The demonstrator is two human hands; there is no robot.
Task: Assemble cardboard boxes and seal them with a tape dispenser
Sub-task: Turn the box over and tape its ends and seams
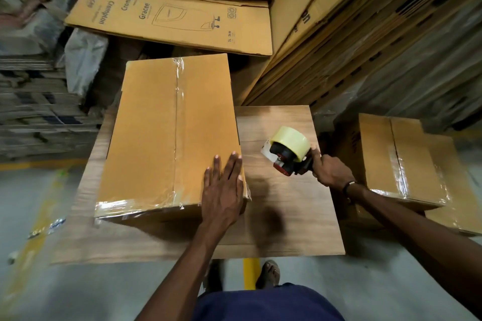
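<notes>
Taped box (169, 138) sits on the wooden table (281, 206), left hand (224, 187) flat with fingers straight on its near right corner, probably steadying it or smoothing tape, while right hand (331, 172) grips the tape dispenser (289, 151) handle, lifted off to the box's right, arm extended

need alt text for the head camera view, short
A person's left hand presses flat on a taped cardboard box on a wooden table, while the right hand grips a tape dispenser beside it. Flattened cartons lie stacked behind.
</notes>
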